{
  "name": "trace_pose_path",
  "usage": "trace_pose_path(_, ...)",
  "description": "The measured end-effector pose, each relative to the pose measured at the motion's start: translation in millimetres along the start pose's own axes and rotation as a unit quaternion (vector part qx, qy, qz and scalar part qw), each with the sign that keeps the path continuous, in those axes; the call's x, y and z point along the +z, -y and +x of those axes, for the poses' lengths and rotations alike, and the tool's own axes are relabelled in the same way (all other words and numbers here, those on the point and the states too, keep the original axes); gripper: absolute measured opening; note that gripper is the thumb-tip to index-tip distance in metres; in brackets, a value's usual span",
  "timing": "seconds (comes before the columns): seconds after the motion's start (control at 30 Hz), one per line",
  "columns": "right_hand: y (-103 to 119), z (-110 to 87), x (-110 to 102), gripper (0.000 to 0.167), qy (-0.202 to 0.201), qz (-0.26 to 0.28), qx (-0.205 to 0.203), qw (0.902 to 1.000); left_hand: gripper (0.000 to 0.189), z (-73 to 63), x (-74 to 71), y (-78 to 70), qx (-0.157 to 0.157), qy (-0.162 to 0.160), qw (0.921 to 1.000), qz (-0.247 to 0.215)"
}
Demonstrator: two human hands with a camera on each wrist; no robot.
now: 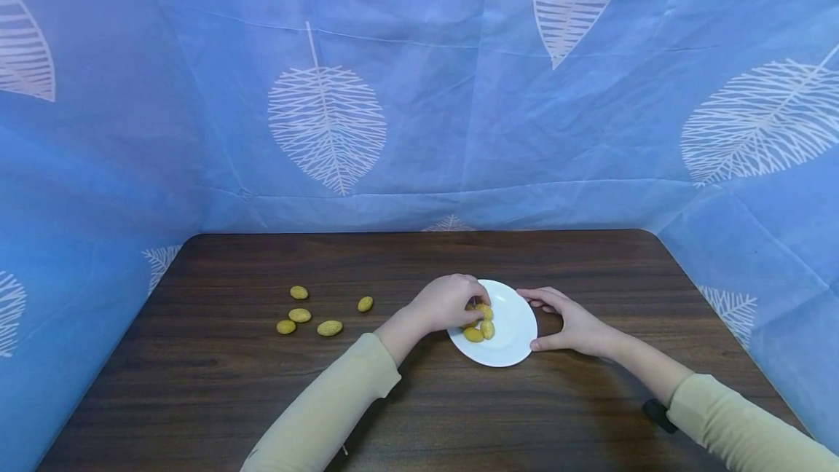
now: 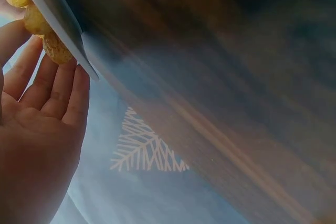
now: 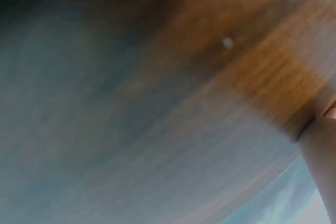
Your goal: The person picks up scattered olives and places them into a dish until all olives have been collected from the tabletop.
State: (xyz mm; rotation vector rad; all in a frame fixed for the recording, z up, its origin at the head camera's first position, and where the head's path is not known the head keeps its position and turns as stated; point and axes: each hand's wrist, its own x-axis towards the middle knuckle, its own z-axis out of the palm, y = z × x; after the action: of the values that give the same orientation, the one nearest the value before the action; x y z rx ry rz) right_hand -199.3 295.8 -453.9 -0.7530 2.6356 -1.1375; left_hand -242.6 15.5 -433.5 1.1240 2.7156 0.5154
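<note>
Head view, nearest first: a pale left sleeve [image 1: 321, 410] and a pale right sleeve [image 1: 741, 417] reach in from the bottom, with a dark item [image 1: 659, 416] at the right cuff. The right hand [image 1: 580, 328] has its thumb and fingers spread around the right rim of a white plate [image 1: 516, 328]; that grip holds the plate at its edge. The left hand [image 1: 451, 303] comes over the plate's left side, its fingers bent down among yellow oval pieces [image 1: 488, 329], which sit close together on that side of the plate; at least four show. The left wrist view has the thumb against one piece and the fingers behind another, but I cannot tell whether this grip is pinching a piece or only touching them.

The right wrist view gives mostly blurred brown surface, with a bit of the hand at its right edge.

Left of the plate, well apart from it, five loose yellow pieces [image 1: 330, 328] lie on the dark wood-grain worktop [image 1: 216, 384]. Four form a loose group, one of them a little farther back; the fifth lies to their right, nearer the left hand.

Beyond the worktop's far edge hangs a blue cloth [image 1: 426, 130] printed with white leaves [image 1: 328, 126]; it also runs along both sides.
</note>
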Motion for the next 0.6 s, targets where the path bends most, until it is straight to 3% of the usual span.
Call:
trace_pose_path(0.3,-0.4,0.0,0.0,0.086,0.000,-0.005,0.003,1.0000,0.018,-7.1,-5.6,2.4,-0.002,-0.017,0.9997,-0.020)
trace_pose_path(0.6,-1.5,0.8,0.0,0.086,-0.002,-0.013,0.009,0.9999,0.021,-18.2,-10.5,14.3,-0.013,-0.036,0.9987,-0.034)
